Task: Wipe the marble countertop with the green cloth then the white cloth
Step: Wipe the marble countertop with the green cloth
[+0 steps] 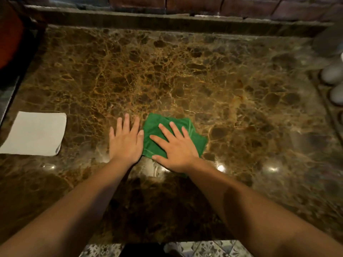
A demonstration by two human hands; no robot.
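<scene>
A folded green cloth [155,127] lies on the brown marble countertop [185,80] near its front middle. My right hand [175,147] rests flat on top of the cloth, fingers spread, pressing it down. Directly to the left of the cloth, my left hand [126,140] lies flat on the bare marble, its thumb touching the cloth's left edge. A folded white cloth [35,133] sits at the far left of the counter, well apart from both hands.
A raised stone ledge [167,21] and a brick wall run along the back. Pale rounded objects [334,73] sit in a dark tray at the right edge. A dark appliance borders the left side. Patterned floor tiles [204,249] show below the counter's front edge.
</scene>
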